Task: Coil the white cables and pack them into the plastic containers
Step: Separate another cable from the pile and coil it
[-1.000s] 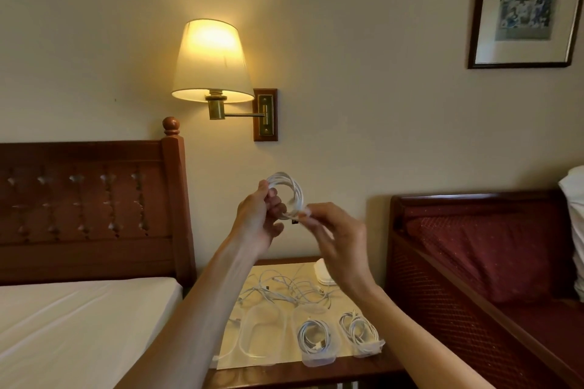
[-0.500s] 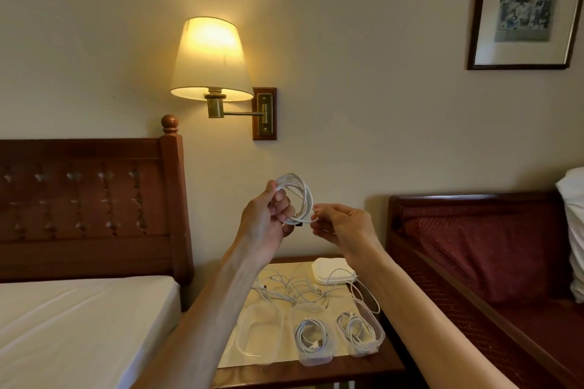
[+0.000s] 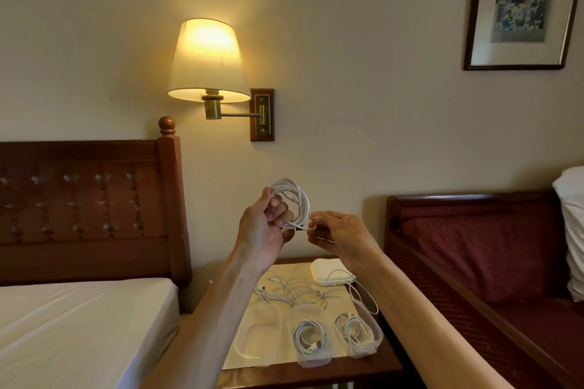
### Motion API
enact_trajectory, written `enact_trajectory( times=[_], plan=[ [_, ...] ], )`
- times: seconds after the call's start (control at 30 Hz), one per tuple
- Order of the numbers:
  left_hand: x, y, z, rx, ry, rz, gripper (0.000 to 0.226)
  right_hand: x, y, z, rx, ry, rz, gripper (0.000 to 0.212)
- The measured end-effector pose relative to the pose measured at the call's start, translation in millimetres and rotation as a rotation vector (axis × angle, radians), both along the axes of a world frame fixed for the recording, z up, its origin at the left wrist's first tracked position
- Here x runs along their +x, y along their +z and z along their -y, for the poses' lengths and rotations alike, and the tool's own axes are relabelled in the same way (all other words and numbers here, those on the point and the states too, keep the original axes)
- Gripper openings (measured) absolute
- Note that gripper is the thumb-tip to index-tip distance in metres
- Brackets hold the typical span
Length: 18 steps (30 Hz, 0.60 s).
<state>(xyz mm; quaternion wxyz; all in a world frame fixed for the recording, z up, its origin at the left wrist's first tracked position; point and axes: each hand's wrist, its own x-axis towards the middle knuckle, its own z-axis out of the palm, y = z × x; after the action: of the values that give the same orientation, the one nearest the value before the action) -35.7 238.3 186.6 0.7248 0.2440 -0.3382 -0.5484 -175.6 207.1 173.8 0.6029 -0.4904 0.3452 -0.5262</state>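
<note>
I hold a coiled white cable (image 3: 295, 199) up in front of the wall. My left hand (image 3: 267, 224) grips the coil's left side, fingers through the loop. My right hand (image 3: 338, 235) pinches the cable's loose end at the coil's lower right. Below, on the nightstand (image 3: 357, 371), stand three clear plastic containers: an empty one (image 3: 257, 336) at left, a middle one (image 3: 313, 343) and a right one (image 3: 360, 333), each with a coiled white cable inside. A tangle of loose white cables (image 3: 294, 289) lies behind them.
A stack of white lids (image 3: 331, 271) sits at the nightstand's back right. A bed with a wooden headboard (image 3: 85, 208) is at left, a red upholstered bench (image 3: 474, 246) at right. A lit wall lamp (image 3: 207, 61) hangs above.
My hands with the coil sank slightly in view and drifted right. My right hand turned from fingers down over the coil to pinching the loose end beside it.
</note>
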Motion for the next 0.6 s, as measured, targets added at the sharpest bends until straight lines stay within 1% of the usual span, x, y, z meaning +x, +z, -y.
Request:
enact_trajectory(
  times=[0.1, 0.2, 0.27, 0.33, 0.37, 0.43, 0.5, 0.53, 0.6],
  plan=[
    [-3, -6, 1, 0.067, 0.015, 0.177, 0.041, 4, 7, 0, -0.019, 0.054, -0.014, 0.021],
    [-2, -6, -1, 0.098, 0.064, 0.265, 0.037, 13, 12, -3, -0.023, 0.041, 0.011, 0.018],
    [2, -1, -1, 0.098, 0.113, 0.328, 0.034, 16, 11, -5, -0.035, 0.066, 0.068, 0.022],
    [6, 1, 0, 0.108, 0.138, 0.352, 0.035, 18, 10, -8, -0.061, 0.110, 0.137, 0.027],
    [7, 0, 0, 0.114, 0.143, 0.354, 0.037, 19, 9, -10, -0.101, 0.114, 0.144, 0.026],
    [10, -1, 0, 0.113, 0.135, 0.368, 0.037, 21, 6, -11, -0.212, 0.068, 0.099, 0.021],
    [10, -2, -1, 0.104, 0.102, 0.383, 0.036, 22, 4, -8, -0.253, 0.004, 0.076, 0.020],
    [10, -3, -1, 0.104, 0.089, 0.385, 0.040, 22, 3, -6, -0.244, -0.019, 0.078, 0.020],
    [11, -6, -1, 0.111, 0.116, 0.426, 0.056, 19, 3, -3, -0.213, -0.053, 0.090, 0.019]
  ],
)
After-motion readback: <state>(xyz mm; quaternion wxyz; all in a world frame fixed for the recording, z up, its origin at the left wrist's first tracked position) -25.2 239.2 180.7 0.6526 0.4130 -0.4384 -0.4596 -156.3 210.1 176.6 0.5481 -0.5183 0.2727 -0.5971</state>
